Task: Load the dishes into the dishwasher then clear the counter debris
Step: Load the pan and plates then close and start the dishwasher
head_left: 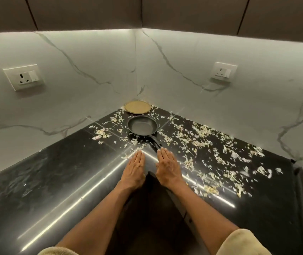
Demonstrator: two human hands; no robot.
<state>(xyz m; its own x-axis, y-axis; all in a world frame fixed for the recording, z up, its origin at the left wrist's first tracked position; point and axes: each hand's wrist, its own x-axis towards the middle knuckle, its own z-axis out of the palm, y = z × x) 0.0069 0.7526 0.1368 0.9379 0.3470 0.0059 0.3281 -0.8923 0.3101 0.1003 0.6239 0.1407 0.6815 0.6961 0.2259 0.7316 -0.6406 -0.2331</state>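
Reaching toward the frying pan [142, 126], I keep my left hand [134, 169] and right hand [167, 167] flat, fingers straight, holding nothing; scraps [202, 137] cover the surface [55, 172].

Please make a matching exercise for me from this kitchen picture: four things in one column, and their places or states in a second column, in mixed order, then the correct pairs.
Things:
1. frying pan
2. round golden plate
3. pale scraps
4. left hand

Places or states:
A. deepest in the corner, by the walls
B. flat and open at the counter edge
C. scattered mostly over the right side of the counter
D. dark, empty, handle pointing toward the person

Pairs: 1-D, 2-A, 3-C, 4-B
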